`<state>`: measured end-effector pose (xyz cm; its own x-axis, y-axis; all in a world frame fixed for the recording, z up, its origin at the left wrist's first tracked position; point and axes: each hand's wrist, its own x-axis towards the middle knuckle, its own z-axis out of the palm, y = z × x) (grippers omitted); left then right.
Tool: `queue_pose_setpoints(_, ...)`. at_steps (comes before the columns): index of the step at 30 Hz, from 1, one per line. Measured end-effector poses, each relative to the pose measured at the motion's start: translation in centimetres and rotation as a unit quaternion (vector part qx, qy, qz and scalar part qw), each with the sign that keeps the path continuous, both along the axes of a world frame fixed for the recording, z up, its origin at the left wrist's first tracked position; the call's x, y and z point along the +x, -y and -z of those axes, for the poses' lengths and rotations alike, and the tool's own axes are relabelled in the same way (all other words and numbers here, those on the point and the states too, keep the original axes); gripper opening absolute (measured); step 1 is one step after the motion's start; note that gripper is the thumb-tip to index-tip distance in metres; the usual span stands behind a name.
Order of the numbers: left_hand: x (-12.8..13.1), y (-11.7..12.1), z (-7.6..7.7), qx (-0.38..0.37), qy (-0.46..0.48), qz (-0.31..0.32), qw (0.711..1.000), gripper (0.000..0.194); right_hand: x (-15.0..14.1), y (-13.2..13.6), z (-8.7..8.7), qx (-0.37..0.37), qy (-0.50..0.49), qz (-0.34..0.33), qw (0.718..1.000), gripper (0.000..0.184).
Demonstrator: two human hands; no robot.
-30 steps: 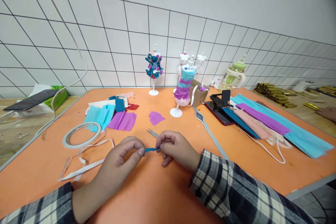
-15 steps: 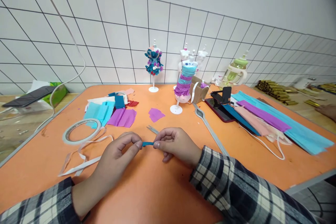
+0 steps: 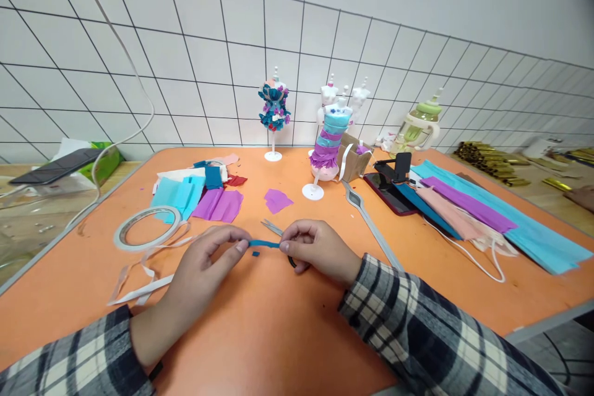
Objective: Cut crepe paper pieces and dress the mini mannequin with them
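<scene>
A narrow strip of dark blue crepe paper (image 3: 264,244) stretches between my two hands above the orange table. My left hand (image 3: 211,263) pinches its left end between thumb and forefinger. The other end sits in a pinch of my right hand (image 3: 315,247). Small scissors (image 3: 273,228) show behind and below my right hand, blades pointing away to the left; fingers hide most of the handle, so whether they are held is unclear. Just under the strip lies a tiny blue scrap (image 3: 255,253). A torn purple piece (image 3: 278,200) rests farther back.
Left are a roll of white tape (image 3: 121,236), curled ribbon (image 3: 143,291) and folded crepe paper (image 3: 218,204). Small decorated dress forms (image 3: 273,108) stand at the back. A phone (image 3: 390,192), long paper strips (image 3: 468,198) and a bottle (image 3: 417,127) occupy the right. Another person's hand (image 3: 582,197) shows far right.
My hands have moved slightly apart and up, and more of the blue strip shows between them. The tiny blue scrap and black scissor handle have come into sight.
</scene>
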<state>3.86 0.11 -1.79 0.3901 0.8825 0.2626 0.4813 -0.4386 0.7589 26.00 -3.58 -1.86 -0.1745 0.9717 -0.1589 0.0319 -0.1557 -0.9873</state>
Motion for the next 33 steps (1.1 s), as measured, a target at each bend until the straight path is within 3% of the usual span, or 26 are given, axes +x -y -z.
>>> queue_pose_setpoints(4,-0.5,-0.9,0.2,0.125,-0.049,-0.034,0.99,0.044,-0.2,0.2,0.2,0.097,0.116,0.026,0.988,0.001)
queue_pose_setpoints(9,-0.3,0.0,-0.3,0.224,-0.137,0.086,0.961,0.032,-0.9,1.3,0.1,0.318,0.261,-0.002,0.911,0.006)
queue_pose_setpoints(12,0.1,0.7,-0.6,0.242,-0.162,0.106,0.951,0.023,-1.1,1.6,-0.1,0.374,0.274,0.016,0.886,0.008)
queue_pose_setpoints(21,0.0,0.5,-0.5,0.231,-0.148,0.098,0.957,0.019,-0.6,1.0,-0.2,0.359,0.27,0.021,0.893,0.007)
queue_pose_setpoints(26,0.1,-0.1,-0.4,0.162,-0.137,0.105,0.972,0.017,0.0,0.5,0.0,0.316,0.261,0.032,0.912,0.008)
queue_pose_setpoints(33,0.2,-0.2,-0.5,0.045,-0.075,0.119,0.989,0.018,0.5,0.1,0.2,0.205,0.179,0.056,0.961,0.017)
